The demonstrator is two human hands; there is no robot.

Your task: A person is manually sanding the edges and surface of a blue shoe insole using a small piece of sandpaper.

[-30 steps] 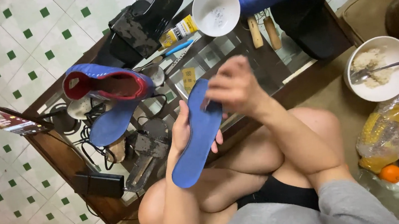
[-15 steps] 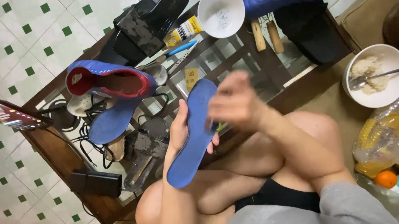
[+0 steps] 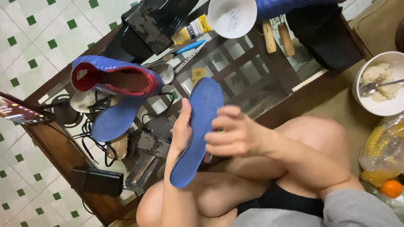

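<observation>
table: glass-topped table [image 3: 265,76] in a wooden frame, cluttered.
shoe: blue shoe [image 3: 114,81] with red lining, on its side on the glass, well left of the hands.
insole: blue insole [image 3: 198,128], held above the knees at the table's near edge; likely light, thin and floppy; best gripped along its long edges mid-length.
left hand: left hand [image 3: 182,129] cupped behind the insole, closed round its edge.
right hand: right hand [image 3: 234,135] fingers curled, tips on the insole face.

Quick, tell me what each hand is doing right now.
Left hand: closed around the blue insole, holding it from behind.
Right hand: fingers curled, resting on the insole's front face.
</observation>
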